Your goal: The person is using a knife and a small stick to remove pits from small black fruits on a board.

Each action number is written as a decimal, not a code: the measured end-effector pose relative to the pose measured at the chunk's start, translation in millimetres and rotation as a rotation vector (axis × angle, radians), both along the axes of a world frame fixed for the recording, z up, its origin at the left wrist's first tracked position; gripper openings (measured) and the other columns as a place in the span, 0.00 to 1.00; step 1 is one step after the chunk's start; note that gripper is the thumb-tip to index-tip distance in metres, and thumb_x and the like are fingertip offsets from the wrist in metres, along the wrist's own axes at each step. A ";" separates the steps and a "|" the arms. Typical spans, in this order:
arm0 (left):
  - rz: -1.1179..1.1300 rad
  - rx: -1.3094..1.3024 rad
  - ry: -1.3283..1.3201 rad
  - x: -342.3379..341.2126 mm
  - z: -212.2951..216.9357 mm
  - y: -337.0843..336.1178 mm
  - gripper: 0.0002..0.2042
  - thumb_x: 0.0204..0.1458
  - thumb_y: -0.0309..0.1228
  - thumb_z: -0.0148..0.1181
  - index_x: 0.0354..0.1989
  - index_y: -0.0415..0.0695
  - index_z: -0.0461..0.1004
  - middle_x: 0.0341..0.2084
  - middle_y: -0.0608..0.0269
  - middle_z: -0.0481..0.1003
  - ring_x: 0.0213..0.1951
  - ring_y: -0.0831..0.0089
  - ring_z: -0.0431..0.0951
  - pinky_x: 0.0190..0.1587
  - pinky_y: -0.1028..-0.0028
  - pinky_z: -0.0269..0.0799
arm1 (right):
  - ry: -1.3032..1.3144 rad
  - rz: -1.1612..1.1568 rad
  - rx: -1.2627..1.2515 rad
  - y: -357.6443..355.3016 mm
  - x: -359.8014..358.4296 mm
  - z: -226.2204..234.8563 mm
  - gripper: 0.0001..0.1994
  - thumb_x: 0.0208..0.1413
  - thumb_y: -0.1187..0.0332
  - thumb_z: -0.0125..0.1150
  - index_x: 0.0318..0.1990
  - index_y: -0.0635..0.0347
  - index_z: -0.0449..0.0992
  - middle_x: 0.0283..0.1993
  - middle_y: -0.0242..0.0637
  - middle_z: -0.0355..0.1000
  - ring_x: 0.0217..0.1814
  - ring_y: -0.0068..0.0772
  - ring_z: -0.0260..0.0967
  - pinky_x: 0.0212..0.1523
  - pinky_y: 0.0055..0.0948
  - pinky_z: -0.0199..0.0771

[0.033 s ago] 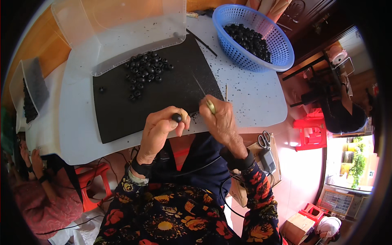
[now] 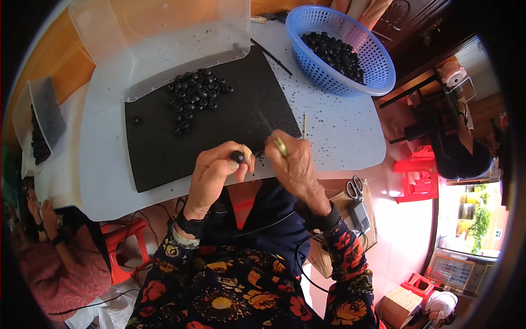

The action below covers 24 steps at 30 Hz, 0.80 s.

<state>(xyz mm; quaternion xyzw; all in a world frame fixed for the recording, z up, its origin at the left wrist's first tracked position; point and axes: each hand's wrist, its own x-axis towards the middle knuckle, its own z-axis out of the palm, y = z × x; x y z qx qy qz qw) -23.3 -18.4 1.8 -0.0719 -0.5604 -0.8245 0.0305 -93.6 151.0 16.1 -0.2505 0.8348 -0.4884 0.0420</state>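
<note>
My left hand (image 2: 216,170) is closed in a pinch around a small black ball-shaped part (image 2: 236,157) at the near edge of the table. To its right, my right hand (image 2: 293,162) is wrapped round the pale green handle of a thin-bladed knife (image 2: 280,147). The blade points up and away from me, blurred, over a black mat. The two hands are apart, and the blade is clear of the part. Farther back on the black mat (image 2: 159,153) lies a pile of black ball-shaped parts (image 2: 194,93) with holes in them; one sits alone at left.
A blue basket (image 2: 307,66) of black parts stands at the back right. A clear plastic bin (image 2: 164,33) lies behind the mat, and another clear box (image 2: 49,104) is at left. Scissors (image 2: 355,189) rest on a carton beside my right arm. Another person's hands (image 2: 49,219) are at far left.
My right hand has shifted slightly and turned the knife; its blade is now smeared by motion. My left hand with the black part is nearly unmoved.
</note>
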 end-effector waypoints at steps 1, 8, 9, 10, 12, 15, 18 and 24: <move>0.026 -0.009 -0.011 -0.9 -1.7 0.1 0.10 0.47 0.27 0.43 0.29 0.35 0.71 0.19 0.63 0.67 0.30 0.74 0.69 0.41 0.71 0.66 | 0.003 0.073 -0.037 -0.7 5.2 -0.1 0.06 0.52 0.72 0.53 0.27 0.64 0.68 0.17 0.49 0.65 0.22 0.55 0.69 0.24 0.39 0.67; -0.007 0.102 -0.150 1.2 -9.9 -3.6 0.11 0.52 0.31 0.45 0.30 0.36 0.71 0.24 0.63 0.68 0.27 0.78 0.66 0.41 0.74 0.64 | 0.156 0.187 0.095 -3.0 13.7 3.0 0.10 0.47 0.69 0.65 0.30 0.60 0.68 0.25 0.42 0.71 0.26 0.51 0.71 0.24 0.40 0.70; -0.013 0.099 -0.154 1.2 -7.1 -3.5 0.11 0.52 0.32 0.45 0.30 0.36 0.71 0.24 0.64 0.68 0.27 0.78 0.66 0.40 0.75 0.64 | 0.191 0.212 0.101 -2.8 12.9 2.6 0.11 0.47 0.69 0.66 0.30 0.60 0.68 0.25 0.42 0.71 0.26 0.51 0.71 0.24 0.39 0.70; -0.019 0.096 -0.158 1.0 -5.8 -3.4 0.11 0.52 0.32 0.46 0.30 0.36 0.71 0.24 0.64 0.68 0.27 0.78 0.66 0.40 0.75 0.63 | 0.189 0.212 0.101 -2.7 12.4 2.3 0.11 0.47 0.69 0.66 0.30 0.60 0.68 0.25 0.42 0.71 0.26 0.51 0.71 0.24 0.39 0.70; -0.027 0.092 -0.164 0.9 -10.0 -5.5 0.12 0.52 0.32 0.46 0.31 0.36 0.71 0.24 0.64 0.68 0.26 0.78 0.66 0.39 0.75 0.63 | 0.199 0.229 0.099 -2.7 11.9 2.0 0.11 0.47 0.67 0.66 0.31 0.59 0.68 0.24 0.41 0.71 0.26 0.51 0.71 0.24 0.39 0.70; -0.031 0.097 -0.171 1.6 -10.2 -5.3 0.12 0.52 0.33 0.46 0.32 0.35 0.72 0.23 0.64 0.68 0.26 0.79 0.66 0.39 0.75 0.63 | 0.202 0.228 0.104 -3.0 10.6 -2.5 0.11 0.47 0.67 0.66 0.30 0.59 0.68 0.24 0.41 0.71 0.25 0.51 0.71 0.24 0.40 0.70; -0.021 0.074 -0.180 1.5 -8.0 -3.7 0.13 0.52 0.33 0.46 0.32 0.35 0.72 0.23 0.64 0.68 0.26 0.79 0.66 0.37 0.76 0.63 | 0.209 0.242 0.103 -3.0 9.4 -5.6 0.11 0.47 0.67 0.66 0.30 0.59 0.68 0.24 0.42 0.71 0.25 0.51 0.71 0.23 0.40 0.69; -0.040 -0.017 -0.204 0.0 -9.5 -4.0 0.13 0.52 0.33 0.44 0.32 0.35 0.73 0.18 0.67 0.67 0.24 0.80 0.65 0.35 0.78 0.62 | 0.207 0.255 0.102 -0.3 7.1 -9.3 0.12 0.48 0.66 0.65 0.29 0.60 0.67 0.23 0.44 0.70 0.25 0.52 0.70 0.23 0.40 0.69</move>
